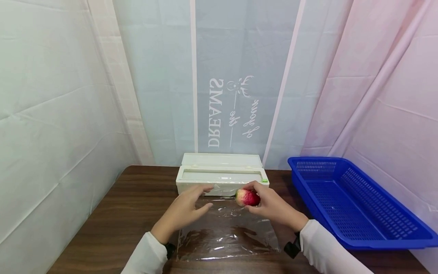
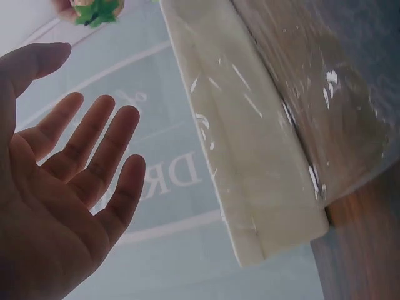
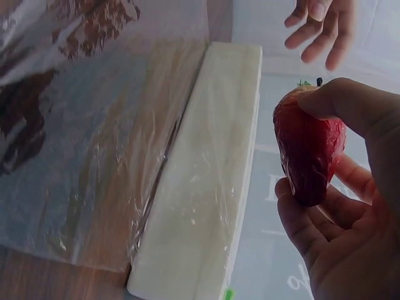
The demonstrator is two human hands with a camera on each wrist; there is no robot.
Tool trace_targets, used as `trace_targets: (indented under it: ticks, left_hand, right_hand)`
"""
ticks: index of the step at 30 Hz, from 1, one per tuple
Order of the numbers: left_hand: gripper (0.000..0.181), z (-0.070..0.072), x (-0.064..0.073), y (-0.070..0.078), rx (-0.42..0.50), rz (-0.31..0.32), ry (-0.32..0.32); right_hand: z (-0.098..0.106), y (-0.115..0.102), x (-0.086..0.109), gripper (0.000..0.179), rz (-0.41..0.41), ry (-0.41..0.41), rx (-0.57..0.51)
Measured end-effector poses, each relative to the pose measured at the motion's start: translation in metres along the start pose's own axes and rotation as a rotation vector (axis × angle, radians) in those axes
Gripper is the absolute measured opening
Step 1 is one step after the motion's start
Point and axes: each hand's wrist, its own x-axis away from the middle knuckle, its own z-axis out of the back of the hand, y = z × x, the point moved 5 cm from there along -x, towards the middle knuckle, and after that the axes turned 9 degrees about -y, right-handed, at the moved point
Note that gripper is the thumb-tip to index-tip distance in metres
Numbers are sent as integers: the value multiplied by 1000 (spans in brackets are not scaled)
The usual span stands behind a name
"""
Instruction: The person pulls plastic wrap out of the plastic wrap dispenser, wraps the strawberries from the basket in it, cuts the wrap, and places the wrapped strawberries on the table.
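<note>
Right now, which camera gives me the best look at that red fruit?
The right wrist view: the red fruit shows largest there, its wrinkled skin visible in the right hand. The head view shows it much smaller; the left wrist view catches mainly its green leaves at the top edge.

My left forearm and right forearm, both white-sleeved, reach forward and converge. My left hand is raised, palm turned inward; its thumb stands well apart from the fingers, which are loosely bent and slightly spread. My right hand is positioned opposite, thumb on one side and curled fingers on the other, in a pinching hold. The two hands are apart, fingertips directed forward and inward.
</note>
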Motion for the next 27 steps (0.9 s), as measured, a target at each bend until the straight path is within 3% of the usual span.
trace_targets:
  ticks: [11, 27]
  left_hand:
    - [48, -18, -8, 12, 58, 19, -30]
    - [51, -23, -10, 22, 83, -6, -48]
  right_hand:
    - [-14, -7, -1, 50, 41, -37, -34]
    - [-26, -15, -3, 49, 68, -68, -103]
